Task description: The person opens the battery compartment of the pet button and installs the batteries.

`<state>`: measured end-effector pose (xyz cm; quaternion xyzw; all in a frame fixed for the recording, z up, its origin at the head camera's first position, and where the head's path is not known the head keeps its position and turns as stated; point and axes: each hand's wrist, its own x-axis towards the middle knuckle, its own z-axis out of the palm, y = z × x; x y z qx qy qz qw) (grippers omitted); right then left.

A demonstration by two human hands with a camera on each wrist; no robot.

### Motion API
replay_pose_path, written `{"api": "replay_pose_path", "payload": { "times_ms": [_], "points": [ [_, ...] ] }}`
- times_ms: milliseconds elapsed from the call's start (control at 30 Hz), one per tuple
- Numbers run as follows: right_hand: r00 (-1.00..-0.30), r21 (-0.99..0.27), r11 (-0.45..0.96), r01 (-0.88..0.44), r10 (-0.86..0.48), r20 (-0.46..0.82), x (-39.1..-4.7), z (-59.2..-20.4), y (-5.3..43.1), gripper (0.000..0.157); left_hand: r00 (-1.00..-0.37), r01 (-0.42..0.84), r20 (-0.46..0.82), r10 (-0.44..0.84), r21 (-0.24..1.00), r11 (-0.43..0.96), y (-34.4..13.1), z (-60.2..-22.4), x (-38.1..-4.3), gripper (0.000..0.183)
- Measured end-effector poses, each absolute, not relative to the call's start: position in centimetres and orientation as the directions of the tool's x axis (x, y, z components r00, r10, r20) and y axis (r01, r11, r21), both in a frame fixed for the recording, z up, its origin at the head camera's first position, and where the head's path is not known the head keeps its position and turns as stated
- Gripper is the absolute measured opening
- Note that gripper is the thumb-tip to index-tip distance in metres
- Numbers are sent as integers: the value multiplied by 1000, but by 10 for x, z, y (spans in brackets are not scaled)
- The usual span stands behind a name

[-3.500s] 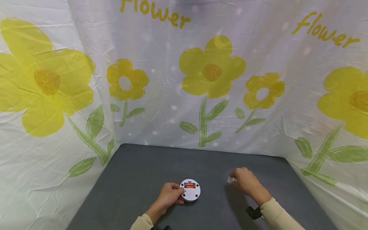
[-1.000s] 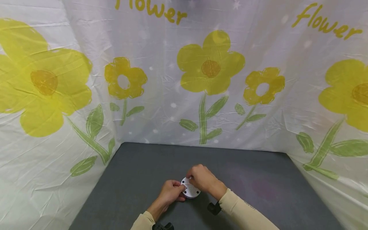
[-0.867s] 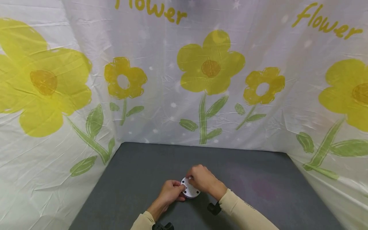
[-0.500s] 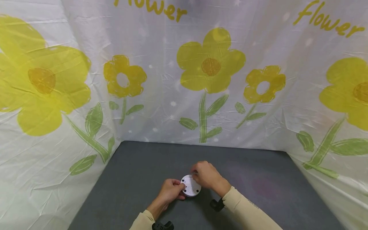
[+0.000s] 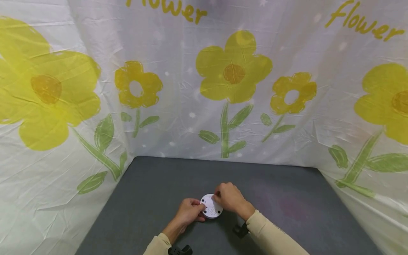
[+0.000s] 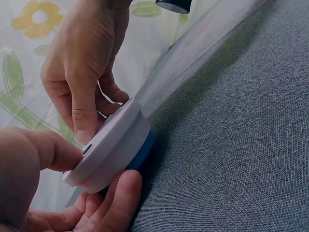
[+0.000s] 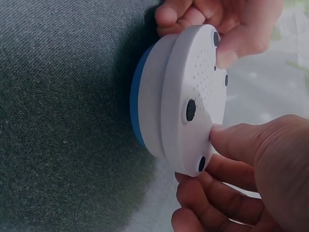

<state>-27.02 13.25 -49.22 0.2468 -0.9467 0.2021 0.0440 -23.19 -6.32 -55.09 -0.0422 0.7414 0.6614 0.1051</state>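
A round white battery-powered device (image 5: 211,211) lies on the table, face with speaker holes and black rubber feet up. Its underside has a blue part, visible in both wrist views. My left hand (image 5: 188,210) grips the left edge, thumb on the face and fingers low at the side. From the far right, my right hand (image 5: 230,196) holds the opposite edge; its thumb (image 7: 236,140) presses on the face, fingers curled at the rim. The red batteries are out of sight, and the right hand hides part of the face.
The dark grey table (image 5: 172,177) has a fabric-like surface. White curtains with yellow flowers (image 5: 234,74) enclose its back and sides. Black wrist cameras (image 5: 240,230) sit at both cuffs.
At first the right hand held a small white cover off to the right, with red batteries exposed. It came to the device; the bay is now covered. After a slight lift, the thumb presses again.
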Motion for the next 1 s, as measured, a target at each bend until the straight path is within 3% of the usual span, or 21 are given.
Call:
{"api": "replay_pose_path", "payload": {
  "times_ms": [533,1000],
  "points": [
    [-876,-394,783,-481,-449,177,-270,-497,151,11,-976,-185,-194,95,978,97,-61,-555,-230,29],
    [-883,-498,760,-418,-468,28,-263,-499,180,23,-979,-172,-180,91,981,88,-63,-552,-231,30]
  ]
}}
